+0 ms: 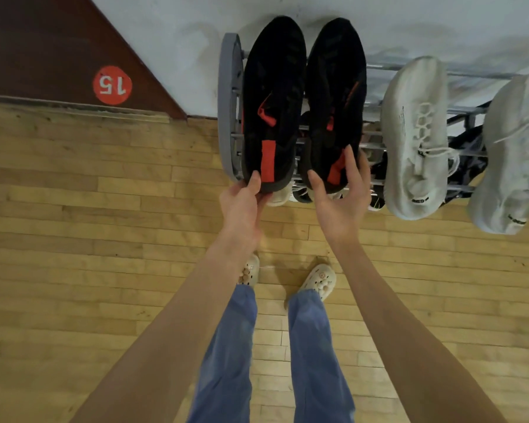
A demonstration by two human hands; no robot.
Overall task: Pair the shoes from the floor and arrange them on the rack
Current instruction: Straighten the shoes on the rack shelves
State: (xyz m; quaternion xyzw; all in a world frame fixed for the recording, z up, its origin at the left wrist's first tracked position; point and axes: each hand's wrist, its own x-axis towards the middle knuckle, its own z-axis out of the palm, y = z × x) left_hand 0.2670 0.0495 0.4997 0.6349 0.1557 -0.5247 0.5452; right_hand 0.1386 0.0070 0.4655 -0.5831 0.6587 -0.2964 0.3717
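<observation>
1. The pair of black sneakers with red tabs is set on the top tier of the shoe rack (228, 96), at its left end: the left black sneaker (272, 96) and the right black sneaker (336, 96) lie side by side, just beside each other.
2. Their long axes run near-to-far, toes toward the far wall (165, 41) and heels toward the person, overhanging the rack's near edge.
3. The heels lie directly ahead of the hands, one shoe to each hand, so neither arm is judged nearer than the other.
4. The left hand (242, 203) pinches the near heel rim of the left black sneaker, thumb on top, the other fingers hidden beneath.
5. The right hand (339, 199) is spread wide, palm up, its thumb and fingers bracketing the heel of the right black sneaker; contact looks light, not a closed grip.
6. A short push away along the shoes' length is judged to be what remains to seat the pair.
7. To the right on the same tier, a pair of white lace-up sneakers (416, 138) lies in the same direction, well apart from the hands.
8. More shoes are glimpsed on lower tiers; the wooden floor (89, 239) lies below.
</observation>
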